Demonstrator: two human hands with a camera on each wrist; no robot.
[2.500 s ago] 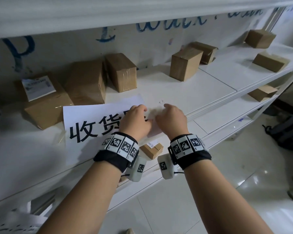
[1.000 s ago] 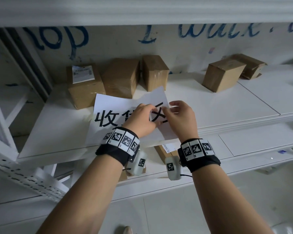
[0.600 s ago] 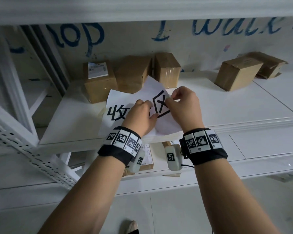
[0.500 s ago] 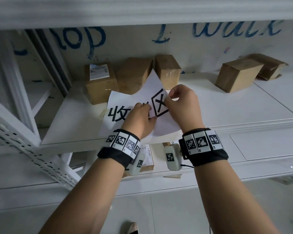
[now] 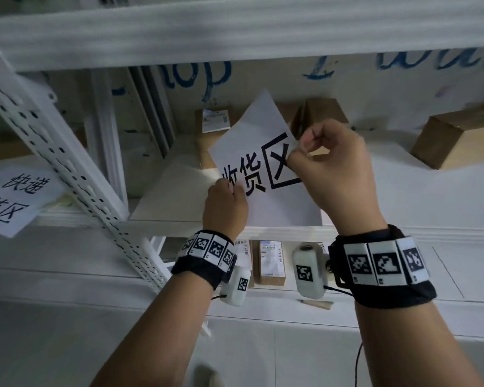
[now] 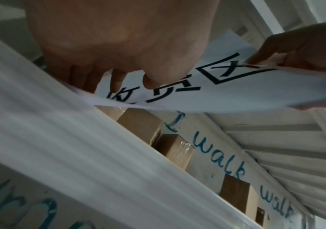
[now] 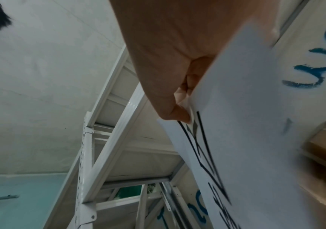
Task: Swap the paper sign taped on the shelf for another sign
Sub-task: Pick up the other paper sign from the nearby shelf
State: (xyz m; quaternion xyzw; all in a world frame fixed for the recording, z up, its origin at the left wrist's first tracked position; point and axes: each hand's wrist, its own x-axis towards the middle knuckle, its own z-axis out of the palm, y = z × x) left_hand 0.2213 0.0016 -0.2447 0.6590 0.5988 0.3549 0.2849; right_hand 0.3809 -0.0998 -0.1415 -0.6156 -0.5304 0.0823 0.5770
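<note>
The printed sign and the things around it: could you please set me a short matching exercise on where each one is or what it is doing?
Things:
1. printed sign
2. handwritten sign
3. right hand
4. cardboard box

States:
a. hangs at the far left, by the perforated post
b. stands alone on the shelf, to the right
c. lifted and tilted, held by both hands
d. pinches the sheet's right edge

Pairs: 1-c, 2-a, 3-d, 4-b

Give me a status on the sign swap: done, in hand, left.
Done: the printed sign is lifted off the shelf, tilted up in the air.
In hand: the left hand holds its lower left edge; the right hand pinches at its right edge, with what may be tape in that grip.
Left: a handwritten sign hangs on the left bay; nothing has been swapped yet.
</note>
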